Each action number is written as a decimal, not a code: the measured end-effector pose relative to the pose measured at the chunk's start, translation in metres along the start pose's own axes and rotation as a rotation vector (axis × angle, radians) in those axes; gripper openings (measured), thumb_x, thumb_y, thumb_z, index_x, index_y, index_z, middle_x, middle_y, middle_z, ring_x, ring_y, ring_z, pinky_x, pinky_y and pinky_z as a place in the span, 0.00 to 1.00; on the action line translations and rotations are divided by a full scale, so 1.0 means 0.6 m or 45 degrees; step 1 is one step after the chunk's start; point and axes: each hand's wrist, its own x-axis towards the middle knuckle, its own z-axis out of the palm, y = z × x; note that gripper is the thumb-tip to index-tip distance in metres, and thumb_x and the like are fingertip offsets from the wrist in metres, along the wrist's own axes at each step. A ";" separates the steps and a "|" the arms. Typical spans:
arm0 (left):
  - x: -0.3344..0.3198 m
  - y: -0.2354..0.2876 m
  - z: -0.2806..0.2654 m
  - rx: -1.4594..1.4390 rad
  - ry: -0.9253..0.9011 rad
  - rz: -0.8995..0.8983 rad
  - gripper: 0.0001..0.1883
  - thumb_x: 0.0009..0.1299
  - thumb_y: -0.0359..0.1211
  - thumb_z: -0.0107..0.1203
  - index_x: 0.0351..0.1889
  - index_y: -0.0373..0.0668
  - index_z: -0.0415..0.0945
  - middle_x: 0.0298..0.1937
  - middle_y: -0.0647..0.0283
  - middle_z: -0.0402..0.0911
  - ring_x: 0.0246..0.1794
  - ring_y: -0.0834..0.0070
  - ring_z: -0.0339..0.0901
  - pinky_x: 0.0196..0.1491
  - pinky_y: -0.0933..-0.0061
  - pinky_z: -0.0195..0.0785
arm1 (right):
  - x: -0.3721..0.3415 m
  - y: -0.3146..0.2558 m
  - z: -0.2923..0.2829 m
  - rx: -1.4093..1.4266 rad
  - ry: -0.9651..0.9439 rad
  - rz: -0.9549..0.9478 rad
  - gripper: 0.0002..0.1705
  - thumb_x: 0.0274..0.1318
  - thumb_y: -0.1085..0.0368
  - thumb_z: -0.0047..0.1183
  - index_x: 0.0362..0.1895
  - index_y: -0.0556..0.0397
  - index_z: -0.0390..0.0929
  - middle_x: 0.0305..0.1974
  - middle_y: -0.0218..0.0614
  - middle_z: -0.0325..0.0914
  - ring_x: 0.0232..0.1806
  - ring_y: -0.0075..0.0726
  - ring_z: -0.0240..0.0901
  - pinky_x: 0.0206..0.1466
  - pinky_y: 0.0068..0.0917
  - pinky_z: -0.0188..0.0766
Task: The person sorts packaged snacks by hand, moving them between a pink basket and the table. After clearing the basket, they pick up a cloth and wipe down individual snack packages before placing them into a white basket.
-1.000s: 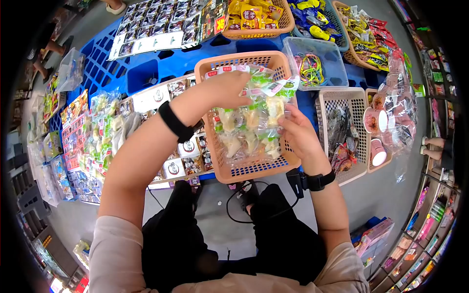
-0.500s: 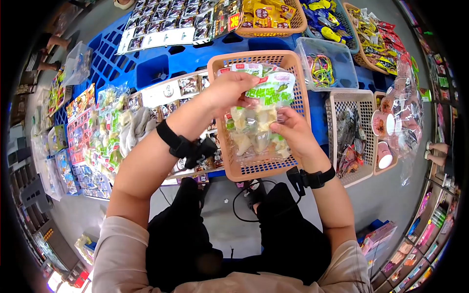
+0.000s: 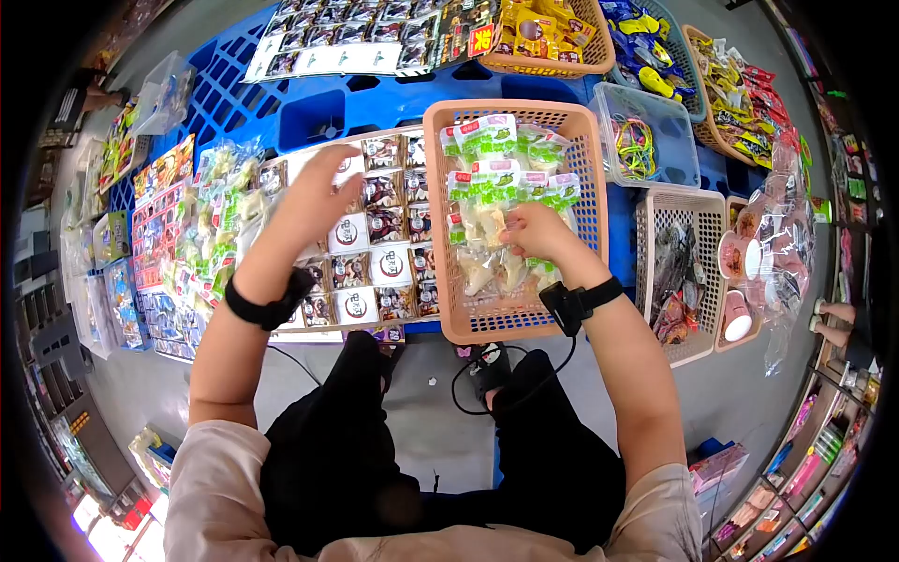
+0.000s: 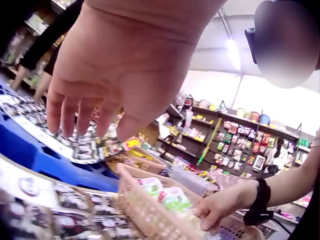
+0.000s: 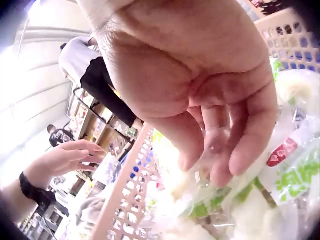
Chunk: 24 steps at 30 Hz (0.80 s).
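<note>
Right hand point(image 3: 541, 232) is inside the peach basket point(image 3: 524, 333), w/ its fingers bent down and, as it seems, pinching the film of one clear pkt point(image 3: 489, 223); how firm is this hold, I cannot tell. Other green-labelled pkts point(image 3: 484, 140) lie in the basket too, in overlapping rows w/ labels toward its far side, prob. so they fit flat and the labels remain readable. Fingers approach from above, I suppose b/c the basket walls block a side reach.

Left hand point(image 3: 318, 201) is left of the basket, in the air above the small wrapped packs point(image 3: 384, 225); its fingers are loosely spread and it holds nothing. Further left of the basket is a pile of similar pkts point(image 3: 213, 201). Right of the basket, near its far corner, stands a clear box point(image 3: 646, 178) w/ coloured bands.

Hard to see: the right hand covers part of the middle pkts, so the lower layer can't be counted. Label text is too small, and the pale contents I can't identify. In the left wrist view the basket's bottom is cut off.
</note>
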 end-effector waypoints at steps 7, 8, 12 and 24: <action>-0.179 -0.258 -0.079 1.018 0.513 -0.489 0.33 0.60 0.49 0.51 0.60 0.47 0.56 0.61 0.41 0.53 0.60 0.42 0.51 0.59 0.50 0.47 | -0.050 -0.020 0.009 -0.402 0.436 -0.037 0.21 0.39 0.55 0.60 0.32 0.57 0.70 0.25 0.43 0.74 0.28 0.46 0.74 0.32 0.36 0.69; -0.209 -0.294 -0.086 1.158 0.563 -0.622 0.36 0.60 0.54 0.49 0.63 0.51 0.52 0.64 0.40 0.48 0.62 0.41 0.47 0.60 0.49 0.44 | -0.071 -0.030 0.012 -0.487 0.535 -0.090 0.23 0.40 0.54 0.59 0.36 0.57 0.68 0.27 0.44 0.74 0.31 0.49 0.73 0.33 0.37 0.69; -0.287 -0.383 -0.115 1.135 0.440 -1.287 0.38 0.60 0.61 0.43 0.65 0.56 0.49 0.65 0.39 0.41 0.63 0.40 0.43 0.62 0.50 0.41 | -0.105 -0.025 0.037 -0.621 0.753 -0.261 0.27 0.45 0.52 0.55 0.45 0.55 0.63 0.34 0.46 0.73 0.36 0.52 0.72 0.35 0.40 0.68; -0.328 -0.448 -0.111 0.613 0.219 -1.250 0.37 0.51 0.51 0.58 0.59 0.57 0.57 0.64 0.53 0.49 0.62 0.52 0.51 0.58 0.53 0.49 | -0.092 -0.082 0.076 -0.628 0.665 -0.361 0.15 0.51 0.59 0.48 0.39 0.55 0.68 0.37 0.47 0.72 0.36 0.53 0.71 0.35 0.41 0.69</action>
